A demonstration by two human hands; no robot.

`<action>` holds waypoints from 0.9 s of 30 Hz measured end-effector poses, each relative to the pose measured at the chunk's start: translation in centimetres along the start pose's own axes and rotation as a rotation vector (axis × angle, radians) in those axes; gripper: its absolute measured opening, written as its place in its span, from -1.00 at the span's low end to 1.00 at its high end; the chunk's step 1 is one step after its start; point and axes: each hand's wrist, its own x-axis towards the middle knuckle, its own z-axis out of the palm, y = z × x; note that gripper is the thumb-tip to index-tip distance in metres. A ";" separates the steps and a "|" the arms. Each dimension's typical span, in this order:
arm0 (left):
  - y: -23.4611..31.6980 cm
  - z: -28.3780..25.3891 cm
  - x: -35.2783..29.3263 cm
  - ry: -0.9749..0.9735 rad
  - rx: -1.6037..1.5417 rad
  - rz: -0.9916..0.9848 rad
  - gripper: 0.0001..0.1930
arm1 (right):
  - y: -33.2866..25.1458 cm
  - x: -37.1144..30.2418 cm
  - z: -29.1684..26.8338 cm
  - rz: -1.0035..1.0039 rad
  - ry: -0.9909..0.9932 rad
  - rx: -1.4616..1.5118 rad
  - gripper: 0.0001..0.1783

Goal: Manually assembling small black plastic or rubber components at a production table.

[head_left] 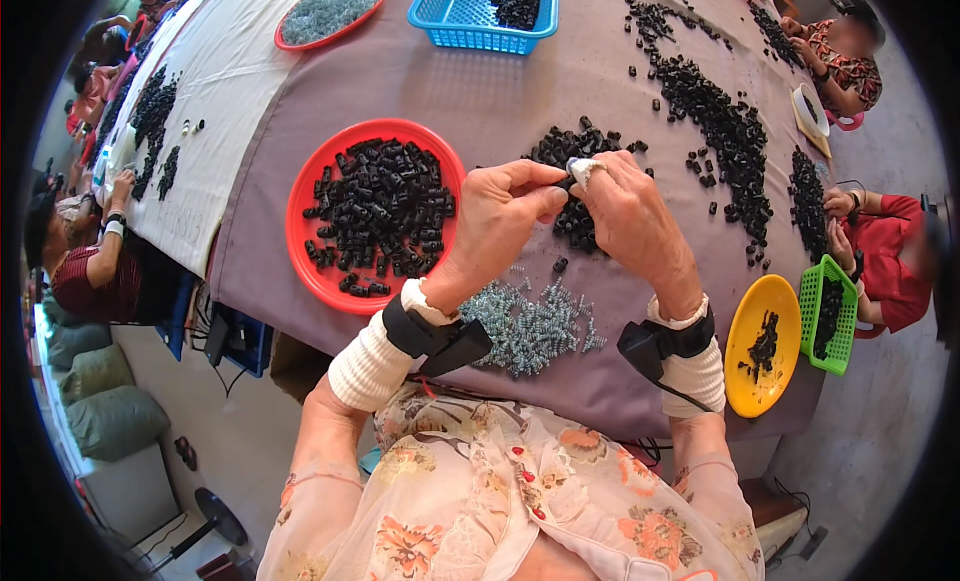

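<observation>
My left hand [510,216] and my right hand [637,213] meet fingertip to fingertip over the table. Both are closed in a pinch around a small black part [568,181], mostly hidden by the fingers. White wrapping [588,171] covers a finger of my right hand. Beneath the hands lies a heap of black plastic pieces [577,224]. Closer to me is a pile of small metal springs [530,326]. Left of my left hand, a red round tray [300,231] holds many black cylindrical pieces.
A yellow plate [743,381] with a few black bits and a green basket [845,326] stand to the right. A blue basket [480,38] and a red tray of springs [282,43] are farther off. Loose black pieces [715,121] spread across the cloth. People sit at both sides.
</observation>
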 end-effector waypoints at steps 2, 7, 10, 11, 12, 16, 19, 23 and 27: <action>0.1 -0.1 0.1 -0.011 -0.109 -0.042 -0.83 | 0.1 0.1 -0.1 0.025 -0.023 -0.005 -0.87; -0.4 -0.4 0.1 -0.009 -0.290 -0.168 -0.83 | -0.5 0.2 0.1 0.043 0.037 -0.053 -0.75; -0.6 -0.4 0.0 -0.042 -0.335 -0.189 -0.83 | -0.7 0.2 0.5 0.040 0.019 -0.176 -0.70; -0.7 -0.4 0.0 -0.041 -0.336 -0.187 -0.83 | -0.6 0.2 0.7 0.033 0.018 -0.221 -0.69; -0.8 -0.5 0.0 -0.061 -0.348 -0.188 -0.82 | -0.5 0.2 0.7 0.030 0.018 -0.221 -0.69; -0.9 -0.6 0.0 -0.091 -0.447 -0.258 -0.81 | -0.1 -0.1 1.1 0.021 0.065 -0.173 -0.68; -1.7 -1.0 -0.1 -0.135 -0.462 -0.254 -0.82 | -0.4 -0.1 1.4 0.021 0.089 -0.150 -0.68; -1.9 -1.1 -0.1 -0.150 -0.452 -0.267 -0.83 | -0.6 -0.5 1.7 0.077 0.073 -0.148 -0.67; -1.5 -1.0 -0.1 -0.170 -0.414 -0.275 -0.82 | -0.4 -0.9 1.9 0.087 0.090 -0.114 -0.68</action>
